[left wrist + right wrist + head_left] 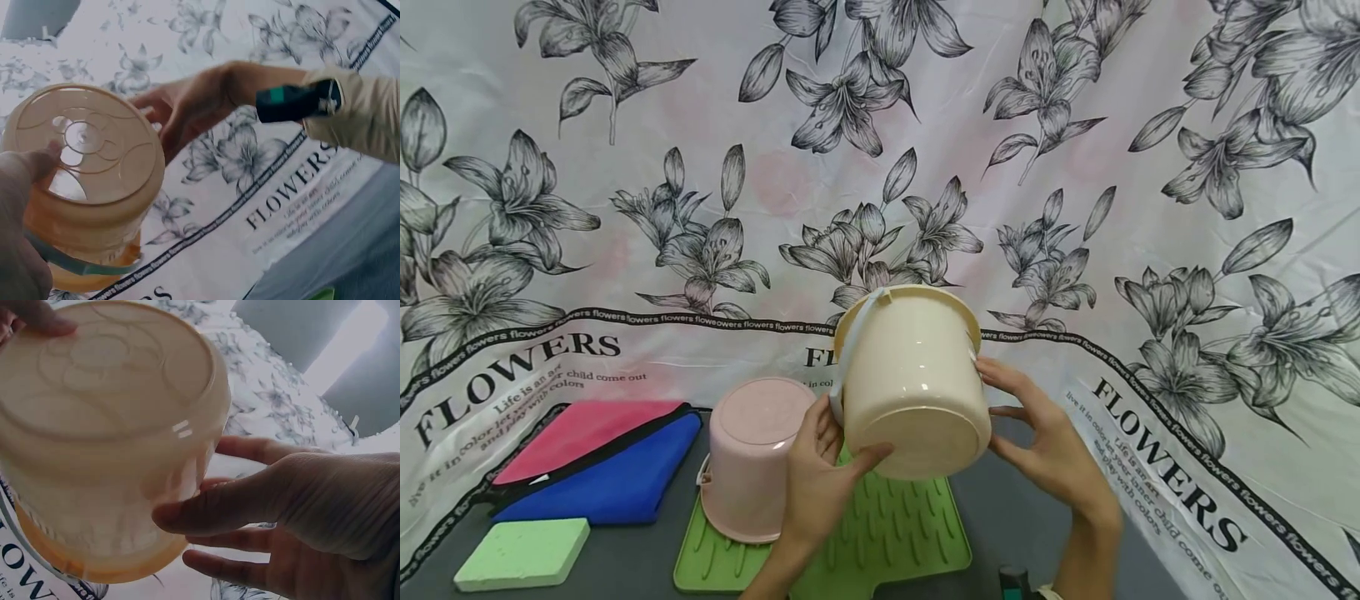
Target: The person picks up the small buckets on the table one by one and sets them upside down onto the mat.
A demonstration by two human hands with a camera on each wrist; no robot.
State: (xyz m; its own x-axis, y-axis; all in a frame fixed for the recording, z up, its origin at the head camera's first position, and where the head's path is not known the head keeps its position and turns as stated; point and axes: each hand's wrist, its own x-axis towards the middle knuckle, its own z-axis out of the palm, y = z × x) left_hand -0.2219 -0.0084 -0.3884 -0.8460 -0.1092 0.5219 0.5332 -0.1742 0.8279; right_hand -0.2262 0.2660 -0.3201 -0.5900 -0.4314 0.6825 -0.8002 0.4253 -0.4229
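In the head view a cream bucket (917, 375) is held up, tilted, with its base towards me and its yellowish rim facing away. My left hand (823, 483) grips its left side, the thumb lying on the base (87, 144). A pale grey-blue handle (852, 342) hangs along that side. At the bucket's right side is my right hand (1045, 433), fingers spread and fairly straight. Its thumb (212, 509) lies against the wall in the right wrist view, and a forefinger passes partly behind the bucket.
A pink bucket (752, 467) stands upside down on a ridged green mat (895, 533), just left of my left hand. Further left lie folded pink (587, 437) and blue cloth (617, 479) and a light green block (523, 554). Behind hangs a flower-printed sheet (880, 192).
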